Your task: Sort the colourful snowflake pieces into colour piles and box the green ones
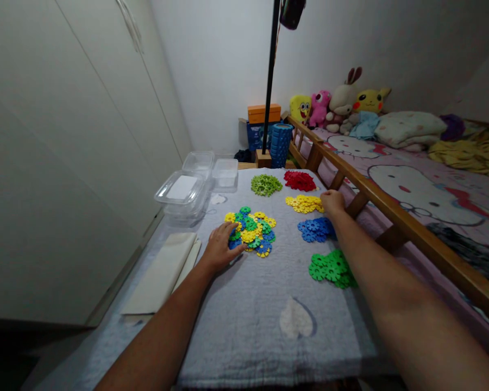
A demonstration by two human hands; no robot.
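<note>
Sorting by colour: left hand point(222, 247), spread, at the central pile of mixed discs point(252, 232); right hand point(333, 202), bunched, contents indiscernible, beside the yellow pile point(305, 204), where low release should limit scatter.

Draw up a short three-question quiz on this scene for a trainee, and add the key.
1. Which pile is nearest the left grip? (a) the red pile, (b) the mixed-colour pile, (c) the light green pile.
2. True or false: the blue pile lies between the yellow pile and the dark green pile.
3. Counting the mixed one, how many separate piles lie on the grey cloth?

Key: 1. b; 2. true; 3. six.
</note>
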